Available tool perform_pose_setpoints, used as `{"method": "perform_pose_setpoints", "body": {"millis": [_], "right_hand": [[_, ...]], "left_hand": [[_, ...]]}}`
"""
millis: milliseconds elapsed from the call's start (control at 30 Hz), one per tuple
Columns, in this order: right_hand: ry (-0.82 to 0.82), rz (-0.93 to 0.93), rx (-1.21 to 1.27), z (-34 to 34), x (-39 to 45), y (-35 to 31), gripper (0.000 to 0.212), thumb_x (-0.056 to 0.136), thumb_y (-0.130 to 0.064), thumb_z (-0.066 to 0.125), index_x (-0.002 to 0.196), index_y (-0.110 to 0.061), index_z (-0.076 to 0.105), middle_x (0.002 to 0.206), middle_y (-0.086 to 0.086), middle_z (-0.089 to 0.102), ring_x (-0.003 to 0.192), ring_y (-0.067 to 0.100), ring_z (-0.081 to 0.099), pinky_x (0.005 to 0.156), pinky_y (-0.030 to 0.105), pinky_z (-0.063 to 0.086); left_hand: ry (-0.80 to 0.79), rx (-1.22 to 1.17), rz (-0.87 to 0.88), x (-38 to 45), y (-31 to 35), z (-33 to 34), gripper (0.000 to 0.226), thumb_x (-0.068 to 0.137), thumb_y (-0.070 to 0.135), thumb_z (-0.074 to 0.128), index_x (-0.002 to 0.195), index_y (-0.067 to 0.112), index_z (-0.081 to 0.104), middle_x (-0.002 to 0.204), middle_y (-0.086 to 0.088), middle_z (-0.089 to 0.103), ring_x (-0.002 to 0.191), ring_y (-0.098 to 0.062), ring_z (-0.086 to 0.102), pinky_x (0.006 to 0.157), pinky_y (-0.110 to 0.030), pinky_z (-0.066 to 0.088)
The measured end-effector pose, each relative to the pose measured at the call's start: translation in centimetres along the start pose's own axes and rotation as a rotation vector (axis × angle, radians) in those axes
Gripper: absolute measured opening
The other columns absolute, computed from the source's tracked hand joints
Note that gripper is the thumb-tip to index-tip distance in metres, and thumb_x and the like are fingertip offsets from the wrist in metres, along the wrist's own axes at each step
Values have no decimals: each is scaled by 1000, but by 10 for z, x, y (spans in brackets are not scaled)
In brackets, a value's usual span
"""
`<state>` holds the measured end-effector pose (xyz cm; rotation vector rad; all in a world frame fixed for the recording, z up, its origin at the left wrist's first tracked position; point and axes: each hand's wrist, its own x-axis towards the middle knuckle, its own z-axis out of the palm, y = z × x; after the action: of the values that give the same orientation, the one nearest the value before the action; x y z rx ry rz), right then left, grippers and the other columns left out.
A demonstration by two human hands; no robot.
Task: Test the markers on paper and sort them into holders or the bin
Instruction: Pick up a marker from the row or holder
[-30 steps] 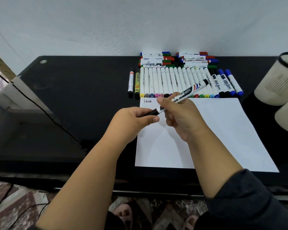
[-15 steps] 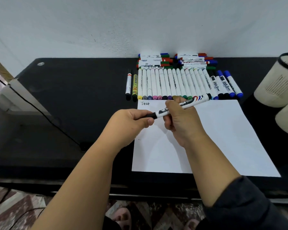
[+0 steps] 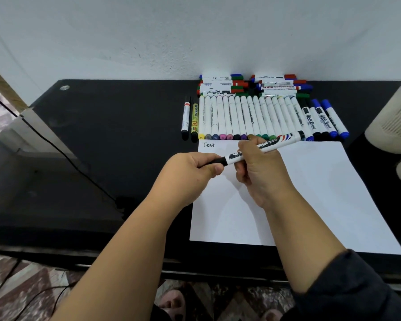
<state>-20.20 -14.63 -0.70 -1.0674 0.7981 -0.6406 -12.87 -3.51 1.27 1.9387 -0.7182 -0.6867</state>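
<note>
I observed both hands raised over the sheet of paper, sharing one white marker. The right hand grasped the barrel about its middle, fingers curled round it. The left hand pinched the black cap at the marker's near-left end, thumb and fingers closed upon it; the cap sat flush against the barrel. The marker lay slanted, its far-right end reaching toward the row of markers.

The paper rested flat on the black surface, with the word "Test" written in its far-left corner. The row lay side by side just beyond the paper's far edge, coloured caps toward me. To the left of the row lay a slim red-banded pen and a yellow marker. Beyond the row, against the wall, sat two stacked piles of markers. At the right edge stood two cream holders, partly cut off by the frame. A black cable crossed the left of the surface.
</note>
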Motion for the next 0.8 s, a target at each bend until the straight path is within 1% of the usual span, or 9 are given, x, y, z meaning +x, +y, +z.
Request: {"method": "perform_pose_setpoints", "body": {"millis": [100,167,300,367,467,567,667,733,800], "right_hand": [[-17,-32,-96,-1,-3,-5,27,92,-21,58,66,-16,51,46,-2,44,39,8,38,41,18,32],[-14,-59,-88,-3,-6,-9,20,91,-27,60,77,-15,55,51,0,50,41,7,41,42,19,33],[95,-108,-13,-12,-7,-19,23,88,-21,65,92,-21,43,65,0,61,52,10,45,53,22,38],[123,-231,-217,-20,-8,-23,26,88,-15,64,96,-24,42,74,-4,58,59,6,46,61,20,40],[74,-558,-759,-30,-13,-30,30,89,-7,60,112,-25,54,98,-6,45,83,-5,47,67,3,35],[37,-777,-1121,-39,-15,-39,30,90,-7,59,118,-17,64,111,0,36,112,15,40,78,16,33],[41,-891,-1302,-48,-13,-51,23,91,-7,57,112,-9,66,118,14,45,108,28,46,72,38,48],[59,-929,-1376,-59,-8,-60,20,91,-4,55,109,-5,64,112,18,49,99,33,50,66,40,49],[109,-936,-1421,-71,-1,-69,21,89,1,54,108,-2,62,109,18,51,93,35,52,62,36,45]], "left_hand": [[25,24,-7,0,1,1,19,90,25,61,82,43,65,91,-4,70,61,-8,47,44,-5,35],[49,17,-17,-1,4,2,16,91,26,60,99,37,69,85,4,68,58,-6,48,44,-6,37],[83,47,-37,-4,8,1,24,92,29,59,114,32,65,91,7,67,64,-7,53,53,-17,43],[75,50,-36,-8,12,2,15,92,30,59,104,34,67,91,1,69,70,-11,54,58,-20,42],[54,35,-2,-12,23,5,11,91,29,60,84,37,64,94,-8,70,71,-13,51,62,-24,41],[25,47,45,-12,39,10,10,91,30,59,94,29,68,92,-6,69,74,-14,53,62,-24,40],[-1,27,76,-8,56,16,12,90,33,60,97,28,68,92,-2,69,79,-15,56,61,-24,42],[-26,-9,108,-5,66,24,21,89,36,61,107,27,68,96,6,68,90,-13,57,66,-20,42],[-66,-35,144,1,72,32,36,89,41,59,123,30,60,116,13,63,106,-7,53,80,-19,41]]}}
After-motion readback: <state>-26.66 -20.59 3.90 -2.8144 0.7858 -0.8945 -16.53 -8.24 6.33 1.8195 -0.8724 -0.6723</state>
